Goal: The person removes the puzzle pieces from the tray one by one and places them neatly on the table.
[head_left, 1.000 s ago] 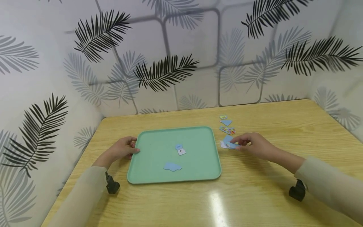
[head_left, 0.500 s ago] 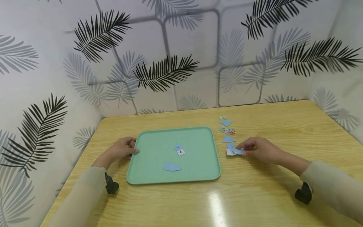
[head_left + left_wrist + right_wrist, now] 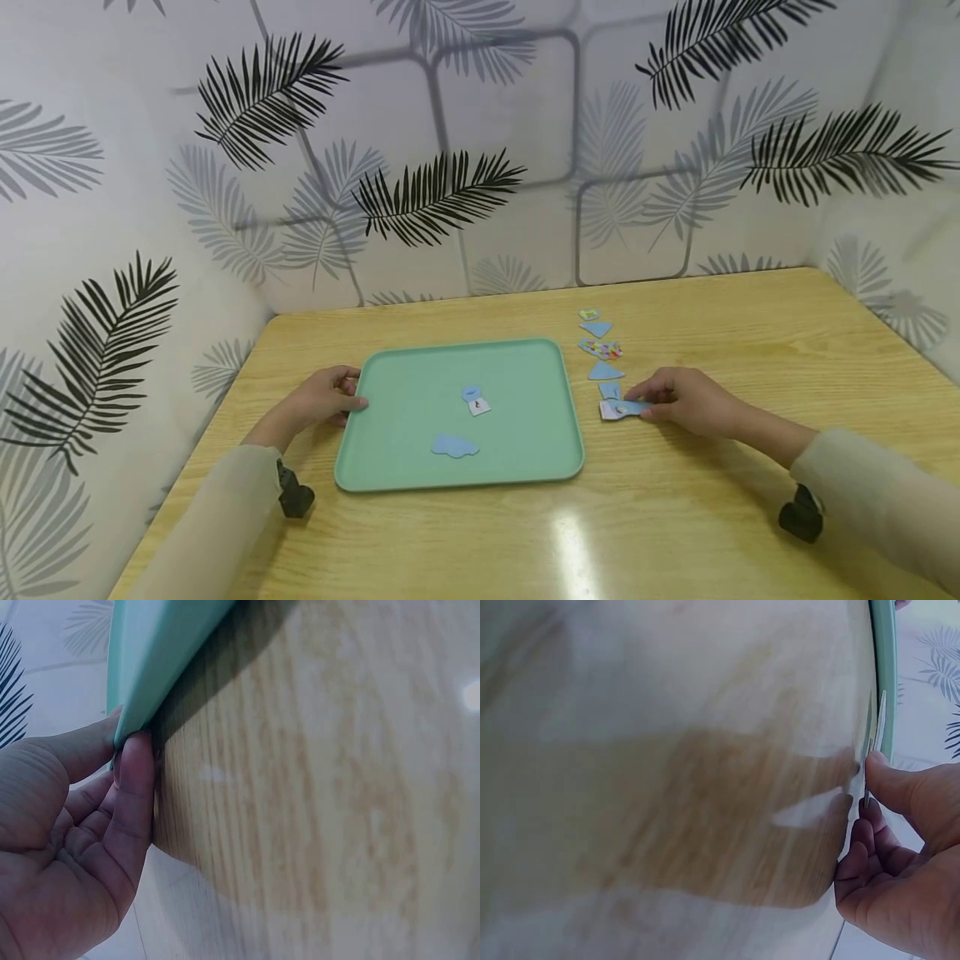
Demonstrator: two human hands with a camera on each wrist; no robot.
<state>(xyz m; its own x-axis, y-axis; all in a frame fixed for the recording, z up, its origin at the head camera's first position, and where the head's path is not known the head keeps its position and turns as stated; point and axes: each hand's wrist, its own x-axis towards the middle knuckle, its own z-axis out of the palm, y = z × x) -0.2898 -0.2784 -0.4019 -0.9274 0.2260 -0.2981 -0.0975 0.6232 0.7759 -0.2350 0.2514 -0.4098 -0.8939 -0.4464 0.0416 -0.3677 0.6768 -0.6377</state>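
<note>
My left hand pinches the left rim of a mint-green tray; in the left wrist view its thumb and fingers meet at the tray's edge. Right of the tray, my right hand pinches the right end of a flat blue puzzle piece between thumb and fingers. That piece has a whitish left part and overlaps another light-blue piece lying behind it. In the right wrist view the held piece appears edge-on, as a thin line close over the table.
On the tray lie a wavy blue piece, a white piece and a small blue piece. Behind the right hand, a row on the wooden table holds a blue triangular piece, a multicoloured piece and others. A patterned wall stands behind.
My right hand has moved slightly right and toward me with the blue puzzle piece, uncovering the triangular piece. The held piece has turned a little. My left hand stays on the tray rim.
</note>
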